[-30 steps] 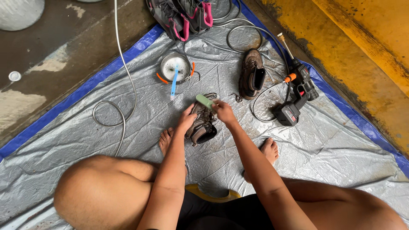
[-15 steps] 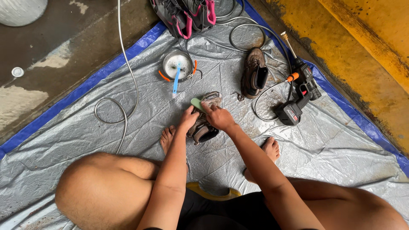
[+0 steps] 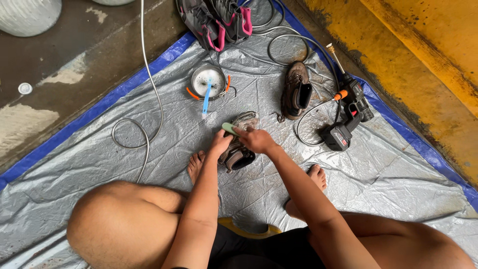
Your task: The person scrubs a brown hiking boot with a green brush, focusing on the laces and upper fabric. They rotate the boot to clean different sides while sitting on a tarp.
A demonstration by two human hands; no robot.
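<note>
Shoe (image 3: 239, 144) under your hands lies near the middle of the grey tarp (image 3: 388, 169), just ahead of your bare feet, its opening turned toward you and its toe pointing to the far edge. Your left hand (image 3: 220, 144) closes around its left side and steadies it. Your right hand (image 3: 256, 140) is wrapped around a pale green brush (image 3: 229, 128), which rests on the upper part of the shoe, so the shoe sits directly below and between both grips. A second brown shoe (image 3: 296, 89) lies apart to the right, toward the far right edge of the tarp. Just beyond it is a black and orange spray tool (image 3: 348, 112) with a hose (image 3: 284, 42) looping around. Straight ahead of the held shoe stands a round metal bowl (image 3: 208, 80) with a blue toothbrush (image 3: 206, 99) leaning over its rim. At the far corner of the tarp sit grey and pink sneakers (image 3: 219, 22). A thin white hose (image 3: 144, 99) curls along the left edge.
</note>
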